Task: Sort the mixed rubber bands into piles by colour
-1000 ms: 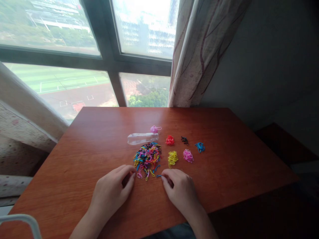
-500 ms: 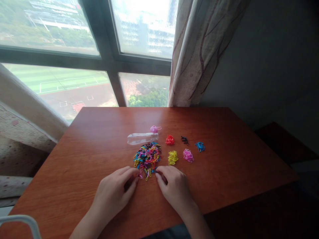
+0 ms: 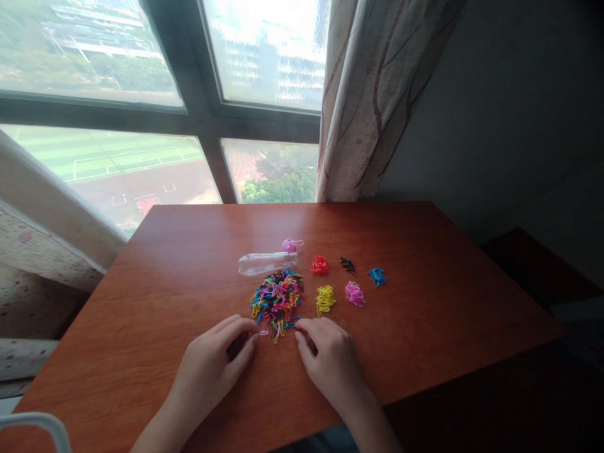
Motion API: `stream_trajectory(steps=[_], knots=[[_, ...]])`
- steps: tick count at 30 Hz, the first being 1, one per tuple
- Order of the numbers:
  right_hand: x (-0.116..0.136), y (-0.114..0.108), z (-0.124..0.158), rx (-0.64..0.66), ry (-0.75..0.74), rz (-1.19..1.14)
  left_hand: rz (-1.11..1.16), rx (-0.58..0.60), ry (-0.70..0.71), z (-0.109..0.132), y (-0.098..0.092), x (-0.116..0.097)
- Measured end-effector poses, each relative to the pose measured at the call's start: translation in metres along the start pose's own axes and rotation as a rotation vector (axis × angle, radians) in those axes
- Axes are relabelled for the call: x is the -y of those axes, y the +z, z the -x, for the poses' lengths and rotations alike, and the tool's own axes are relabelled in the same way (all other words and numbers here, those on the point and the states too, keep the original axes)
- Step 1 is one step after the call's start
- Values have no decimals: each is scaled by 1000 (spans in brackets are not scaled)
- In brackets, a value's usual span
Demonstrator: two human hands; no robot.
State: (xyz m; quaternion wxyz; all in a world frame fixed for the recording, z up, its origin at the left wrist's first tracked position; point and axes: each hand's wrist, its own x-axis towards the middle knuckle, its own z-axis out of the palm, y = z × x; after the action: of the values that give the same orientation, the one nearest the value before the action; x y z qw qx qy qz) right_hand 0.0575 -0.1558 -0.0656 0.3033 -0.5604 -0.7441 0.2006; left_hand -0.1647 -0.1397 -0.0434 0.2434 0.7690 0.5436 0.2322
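Observation:
A mixed heap of small coloured rubber bands (image 3: 277, 296) lies on the table in front of me. My left hand (image 3: 219, 358) is at its lower left, thumb and forefinger curled together at a pink rubber band (image 3: 264, 333). On the other side, my right hand (image 3: 328, 352) has its thumb and forefinger drawn in at a blue rubber band (image 3: 293, 320), part of which the forefinger hides. Between the fingertips lie a few loose bands, among them a yellow one (image 3: 276, 336).
Right of the heap sit single-colour piles: red (image 3: 319, 265), black (image 3: 348, 265), blue (image 3: 377, 277), yellow (image 3: 325, 300) and pink (image 3: 355, 294). Behind the heap a clear bottle (image 3: 267, 263) lies on its side, near a pink cap (image 3: 289, 245). The wooden table (image 3: 425, 314) borders a window.
My left fingertips have drawn back slightly to the left, showing more of the pink rubber band. My right hand has barely moved. The whole view has shifted a little.

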Motion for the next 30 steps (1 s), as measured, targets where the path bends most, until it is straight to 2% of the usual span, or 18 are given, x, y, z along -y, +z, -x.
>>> stream_trajectory(steps=[3,6,12,16,20,24,27,30], knots=[[2,-1,2,7,5,24,67,-18,27,-7,2,-9],[3,-1,1,16,4,54,45,-15,69,-23,4,-28],[0,1,0,0,33,134,-155,83,249,-81,13,-86],[0,0,0,10,33,172,-241,156,352,-118,31,-113],[1,-2,-1,32,35,196,-259,214,386,-141,55,-120],[0,-1,-1,35,30,204,-265,256,389,-152,72,-118],[-1,-1,-1,22,28,197,-260,255,381,-154,73,-116],[-1,-1,-1,11,21,162,-253,233,363,-151,62,-112]])
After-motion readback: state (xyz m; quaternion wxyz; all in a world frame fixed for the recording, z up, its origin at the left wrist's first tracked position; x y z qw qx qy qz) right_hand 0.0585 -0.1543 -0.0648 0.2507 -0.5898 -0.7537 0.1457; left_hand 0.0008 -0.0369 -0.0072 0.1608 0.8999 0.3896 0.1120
